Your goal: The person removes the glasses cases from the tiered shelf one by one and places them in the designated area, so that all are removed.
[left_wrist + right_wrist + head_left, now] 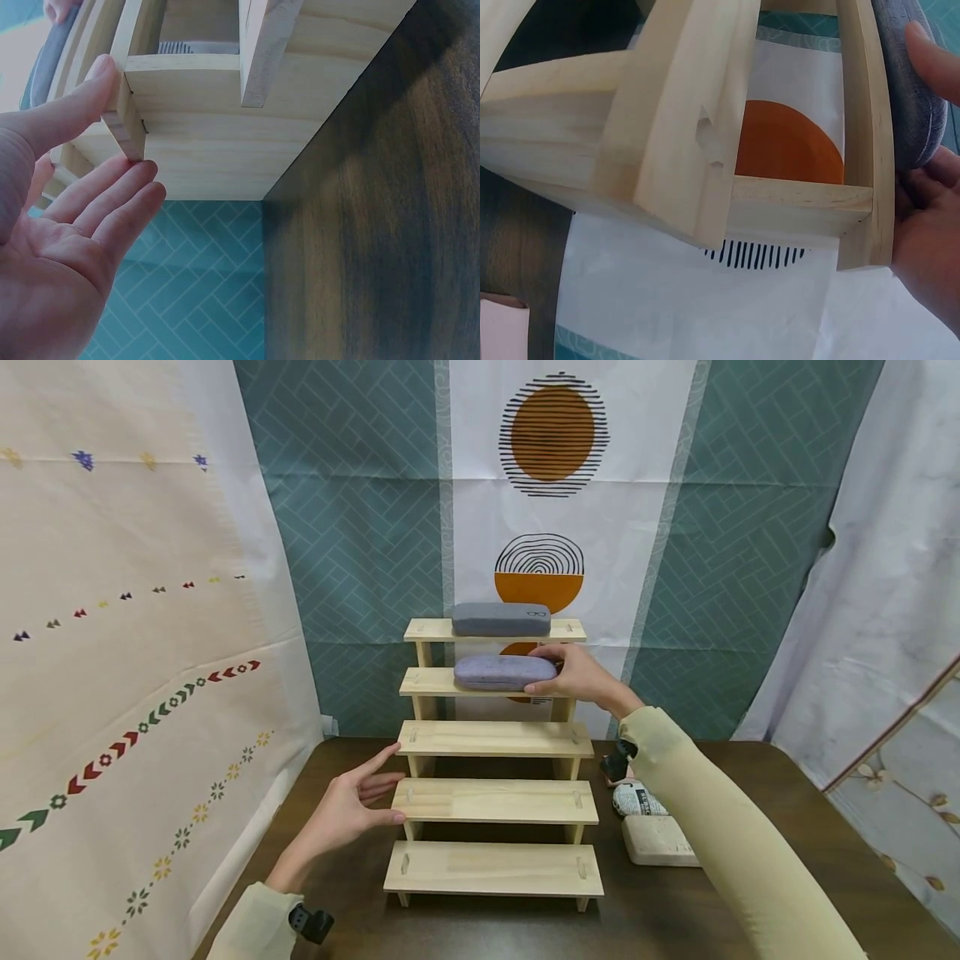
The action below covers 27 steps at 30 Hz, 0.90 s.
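Observation:
A light wooden tiered stand (495,739) rises in steps in the middle of the table. At the right end of its second-highest shelf, my right hand (573,675) grips a lavender glasses case (504,672); thumb in front, fingers behind. The right wrist view shows that case (907,82) along the shelf edge. On the top shelf sits a grey glasses case (501,619) with a small spectacles print. My left hand (348,806) holds the left end of the second-lowest shelf between thumb and fingers. The left wrist view shows this shelf end (124,124) between them.
Right of the stand, partly behind my right sleeve, lie a whitish block-shaped item (660,842) and a rounded white packet (636,799) with dark print. The dark wooden table (480,935) ends at a patterned cloth backdrop (360,568), with pale cloths on both sides.

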### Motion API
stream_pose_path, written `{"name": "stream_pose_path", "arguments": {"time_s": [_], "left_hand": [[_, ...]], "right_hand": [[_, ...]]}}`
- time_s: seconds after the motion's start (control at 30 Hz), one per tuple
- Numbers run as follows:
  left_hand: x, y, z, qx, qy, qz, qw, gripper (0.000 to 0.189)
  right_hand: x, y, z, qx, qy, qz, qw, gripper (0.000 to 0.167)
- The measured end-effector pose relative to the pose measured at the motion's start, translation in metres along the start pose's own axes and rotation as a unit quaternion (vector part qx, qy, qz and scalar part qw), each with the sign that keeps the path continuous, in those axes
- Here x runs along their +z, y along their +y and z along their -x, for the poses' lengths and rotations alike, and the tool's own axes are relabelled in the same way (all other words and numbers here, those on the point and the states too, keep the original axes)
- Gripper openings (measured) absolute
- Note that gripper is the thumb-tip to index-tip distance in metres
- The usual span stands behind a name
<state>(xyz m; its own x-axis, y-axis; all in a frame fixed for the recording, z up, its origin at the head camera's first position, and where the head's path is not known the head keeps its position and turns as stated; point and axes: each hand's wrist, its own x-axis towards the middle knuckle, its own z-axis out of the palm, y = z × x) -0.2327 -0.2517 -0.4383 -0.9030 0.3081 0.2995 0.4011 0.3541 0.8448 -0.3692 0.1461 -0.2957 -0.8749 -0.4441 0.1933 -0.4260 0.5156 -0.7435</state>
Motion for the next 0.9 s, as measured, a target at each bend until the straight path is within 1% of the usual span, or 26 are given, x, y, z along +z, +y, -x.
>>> {"name": "stream_pose_path", "arguments": {"time_s": [0.27,0.43,0.6,0.9], "left_hand": [[0.0002,-0.0002,0.0000,0.004,-0.001,-0.003,1.0000,0.106],[0.0000,-0.0001,0.0002,0.006,0.000,-0.006,1.0000,0.105],[-0.0001,-0.0006,0.0001,0.006,-0.001,-0.010,0.9999,0.105],[-0.0002,0.0003,0.0001,0.007,-0.001,-0.006,1.0000,0.106]], "right_hand": [[0.0026,-0.0002,0.0025,-0.003,0.007,-0.036,0.9993,0.064],[0.0039,-0.0004,0.0048,-0.006,0.012,-0.045,0.9989,0.061],[0.0046,0.0012,0.0062,-0.012,0.018,-0.055,0.9982,0.061],[0.0047,-0.0021,0.0087,0.002,0.028,-0.068,0.9973,0.062]]}}
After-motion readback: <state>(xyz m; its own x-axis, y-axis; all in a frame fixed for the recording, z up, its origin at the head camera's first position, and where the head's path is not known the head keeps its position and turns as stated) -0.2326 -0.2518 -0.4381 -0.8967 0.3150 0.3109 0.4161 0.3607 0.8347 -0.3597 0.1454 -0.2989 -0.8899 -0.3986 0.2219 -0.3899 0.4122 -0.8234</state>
